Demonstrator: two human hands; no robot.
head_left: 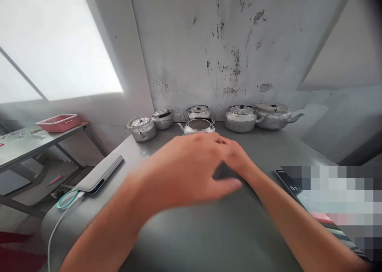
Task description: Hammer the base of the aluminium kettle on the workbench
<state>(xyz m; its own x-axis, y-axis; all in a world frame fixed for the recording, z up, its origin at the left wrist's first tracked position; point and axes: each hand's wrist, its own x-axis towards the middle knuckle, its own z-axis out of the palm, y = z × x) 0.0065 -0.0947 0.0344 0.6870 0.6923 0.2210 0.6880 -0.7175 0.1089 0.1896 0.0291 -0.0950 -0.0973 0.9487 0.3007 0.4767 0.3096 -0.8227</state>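
Note:
My left hand is large and a little blurred in the middle, its back turned up. Its thumb stretches out to the right, away from the palm, and the other fingers bend away out of sight. Behind it, my right hand reaches in from the right, with its fingers hidden by the left hand. Just beyond both hands stands a silver kettle with its top uncovered and its spout to the left. Its lower part is covered by my hands, so I cannot tell whether they touch it.
Along the wall stand more lidded kettles: left, farther back, behind the uncovered one, and right. A power bank with a cable lies left; a phone lies right. A pink basket sits on another table.

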